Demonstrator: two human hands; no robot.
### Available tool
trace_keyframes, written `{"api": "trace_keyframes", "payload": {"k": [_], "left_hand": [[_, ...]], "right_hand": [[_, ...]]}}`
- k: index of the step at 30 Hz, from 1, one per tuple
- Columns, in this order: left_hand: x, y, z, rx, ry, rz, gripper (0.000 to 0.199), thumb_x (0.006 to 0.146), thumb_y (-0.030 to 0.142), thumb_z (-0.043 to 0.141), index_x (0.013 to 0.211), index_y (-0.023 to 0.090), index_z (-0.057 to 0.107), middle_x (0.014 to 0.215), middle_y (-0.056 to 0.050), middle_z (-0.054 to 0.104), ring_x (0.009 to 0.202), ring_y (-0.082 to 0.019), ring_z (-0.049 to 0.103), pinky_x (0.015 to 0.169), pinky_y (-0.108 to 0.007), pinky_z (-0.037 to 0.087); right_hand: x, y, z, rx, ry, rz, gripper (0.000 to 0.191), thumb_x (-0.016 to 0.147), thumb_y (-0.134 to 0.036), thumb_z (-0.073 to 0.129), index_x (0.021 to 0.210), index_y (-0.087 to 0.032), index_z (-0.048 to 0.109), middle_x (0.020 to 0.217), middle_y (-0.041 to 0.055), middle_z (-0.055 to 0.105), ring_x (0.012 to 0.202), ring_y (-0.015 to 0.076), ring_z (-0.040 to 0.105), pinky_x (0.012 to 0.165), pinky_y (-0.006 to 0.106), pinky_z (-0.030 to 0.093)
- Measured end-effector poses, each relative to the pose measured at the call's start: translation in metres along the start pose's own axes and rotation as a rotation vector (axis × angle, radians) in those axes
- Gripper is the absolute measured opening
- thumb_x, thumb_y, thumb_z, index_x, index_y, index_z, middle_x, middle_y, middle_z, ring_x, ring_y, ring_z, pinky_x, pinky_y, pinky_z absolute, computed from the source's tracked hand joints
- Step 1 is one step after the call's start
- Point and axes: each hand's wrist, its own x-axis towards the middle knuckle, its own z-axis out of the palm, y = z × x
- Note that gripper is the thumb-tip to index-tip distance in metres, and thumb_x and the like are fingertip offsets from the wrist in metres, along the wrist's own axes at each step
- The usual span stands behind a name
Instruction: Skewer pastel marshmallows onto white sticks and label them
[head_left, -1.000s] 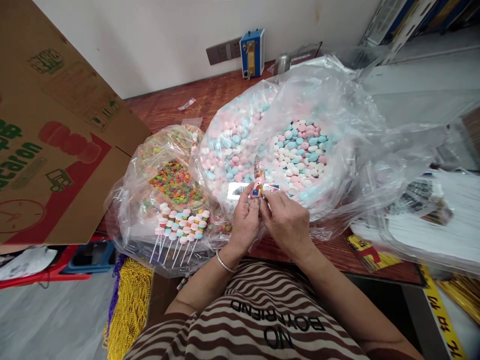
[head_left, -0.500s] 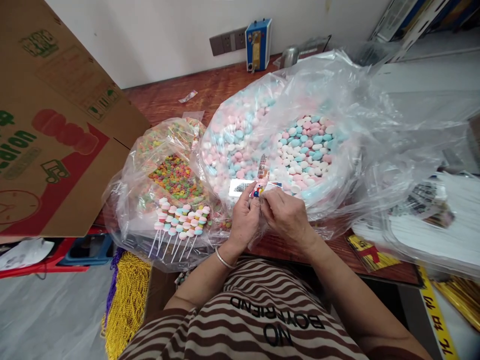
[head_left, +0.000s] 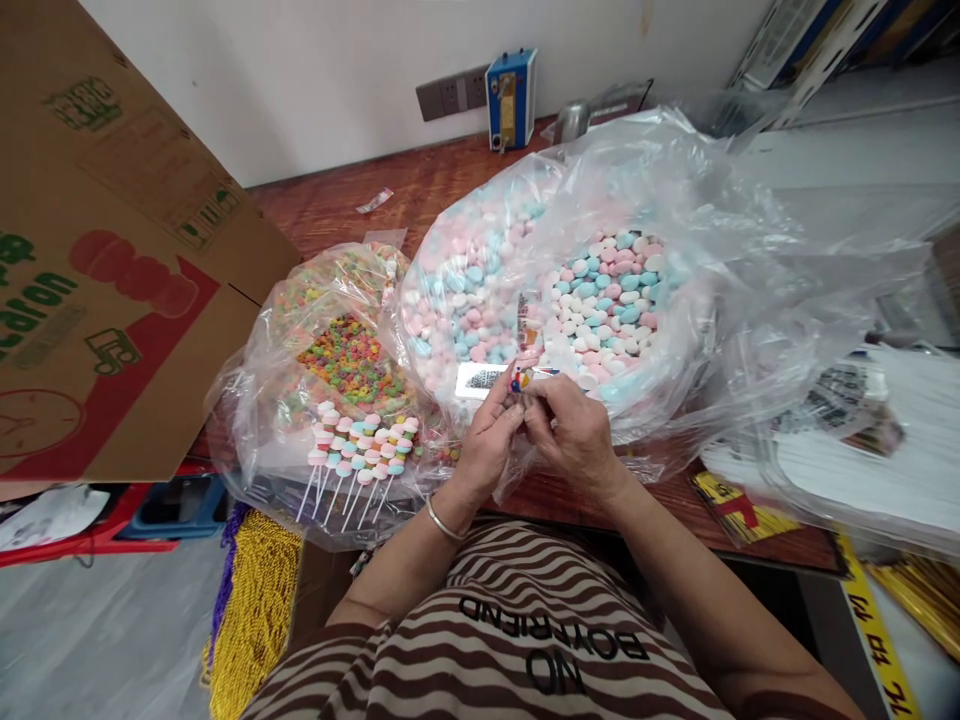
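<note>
Between my two hands is a small clear printed plastic wrapper [head_left: 529,325], held upright with colourful marks near its lower end. My left hand [head_left: 489,438] is closed, thumb and fingers pinching the wrapper's lower part. My right hand [head_left: 576,430] is closed too, its fingertips pinching the same wrapper beside the left thumb. What lies inside the wrapper is hard to make out. Just behind stands a big clear bag of pink, blue and white candies [head_left: 607,290]. A white printed label [head_left: 478,380] lies against it. To the left, candy skewers on white sticks [head_left: 364,445] rest in a row.
A clear bag of small multicoloured ring candies [head_left: 349,360] is behind the skewers. A large cardboard box [head_left: 112,260] stands at left. A blue device [head_left: 511,100] sits by the wall. At right are white plastic sheets [head_left: 885,450] and a yellow-and-red packet [head_left: 742,508].
Both hands still pinch the wrapper. My right fingers have bent down and in a little, and the wrapper's lower end sits slightly differently. The view has shifted slightly.
</note>
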Motion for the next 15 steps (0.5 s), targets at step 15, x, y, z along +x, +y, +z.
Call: {"api": "trace_keyframes", "payload": {"k": [15], "left_hand": [[0.028,0.016,0.011,-0.37,0.275,-0.031,0.026,0.086,0.033,0.073,0.108,0.021,0.064,0.112,-0.005,0.069,0.11,-0.02,0.067,0.098,-0.038,0.054]], "right_hand": [[-0.029,-0.037,-0.004,0.298,-0.156,0.511,0.017,0.101,-0.035,0.051,0.097,-0.021,0.059,0.072,0.0,0.065,0.061,0.0162,0.06,0.058,0.027,0.047]]}}
